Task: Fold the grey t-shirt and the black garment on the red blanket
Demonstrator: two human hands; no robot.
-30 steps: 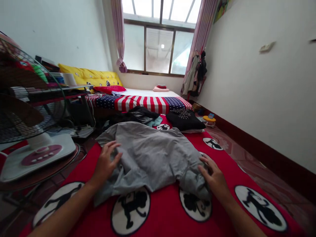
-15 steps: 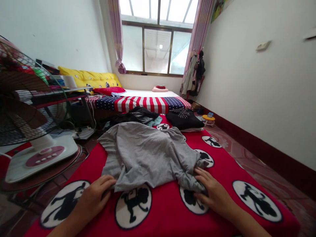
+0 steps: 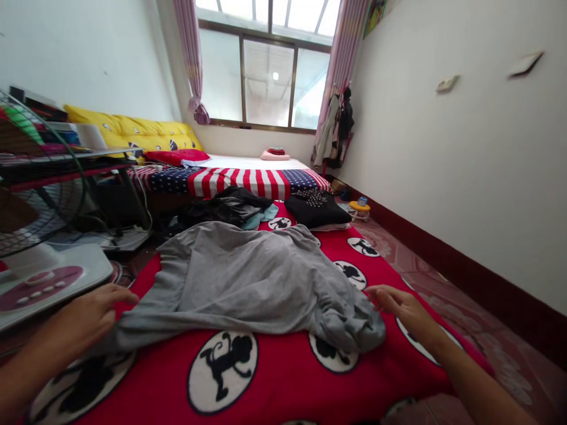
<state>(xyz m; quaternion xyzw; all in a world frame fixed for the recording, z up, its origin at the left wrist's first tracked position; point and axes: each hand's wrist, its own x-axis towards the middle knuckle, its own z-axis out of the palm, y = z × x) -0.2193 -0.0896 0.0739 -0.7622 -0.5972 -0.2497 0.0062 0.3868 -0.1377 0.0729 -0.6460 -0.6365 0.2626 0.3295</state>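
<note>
Between the left hand (image 3: 91, 316) and the right hand (image 3: 401, 307), the garment (image 3: 248, 277) looks like thin, matt cloth, rumpled across its surface. The bed cover (image 3: 283, 378) beneath it seems matt and fleecy. Just beyond the left hand, the fan base (image 3: 88, 260) looks like smooth, faintly shiny plastic. Outside the right hand, the floor tiles (image 3: 509, 360) appear smooth and glossy. Far ahead of the 2 hands, the window (image 3: 268, 82) has smooth glass.

The grey garment (image 3: 248, 277) now stretches farther into the lower left, its near corner drawn out. The left hand (image 3: 84, 316) has shifted outward there; the right hand (image 3: 407, 310) has moved farther right. The electric fan (image 3: 53, 280) has slid partly past the left edge.
</note>
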